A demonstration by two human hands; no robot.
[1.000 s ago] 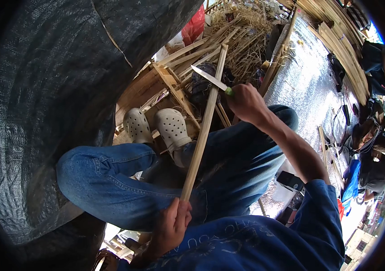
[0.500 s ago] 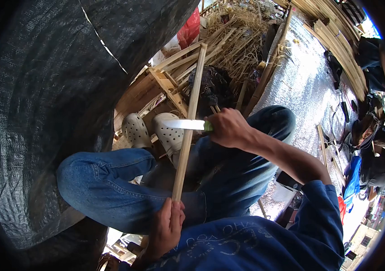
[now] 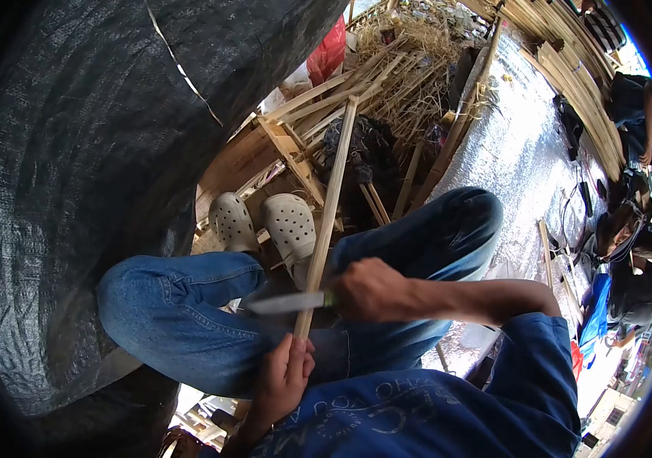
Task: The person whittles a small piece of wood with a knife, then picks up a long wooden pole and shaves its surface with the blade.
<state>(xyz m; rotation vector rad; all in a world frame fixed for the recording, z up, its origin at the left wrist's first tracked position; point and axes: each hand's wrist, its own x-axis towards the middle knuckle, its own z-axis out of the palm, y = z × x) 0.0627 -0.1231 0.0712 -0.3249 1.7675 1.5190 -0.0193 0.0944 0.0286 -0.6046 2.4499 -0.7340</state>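
Note:
My left hand (image 3: 286, 374) grips the lower end of a long, pale bamboo strip (image 3: 331, 202) near my lap. The strip slants up and away, over my shoes. A knife (image 3: 286, 303) with a green handle is in my right hand (image 3: 373, 291), its fingers closed around it. Motion smears the blade, which lies across the strip's lower part and points left, a short way above my left hand. Both my knees, in blue jeans (image 3: 173, 320), are bent on either side of the strip.
Beige clogs (image 3: 291, 225) are on my feet. Ahead lie a wooden crate (image 3: 287, 156) and a heap of straw and strips (image 3: 417, 76). A dark tarp (image 3: 89, 191) hangs at left. On the right, silvery sheeting (image 3: 520, 130) and bundled slats (image 3: 585, 91); a person (image 3: 631, 107) is beyond.
My right hand has drawn the knife down along the strip toward my left hand. The strip's far end has dipped slightly; my left hand keeps its place.

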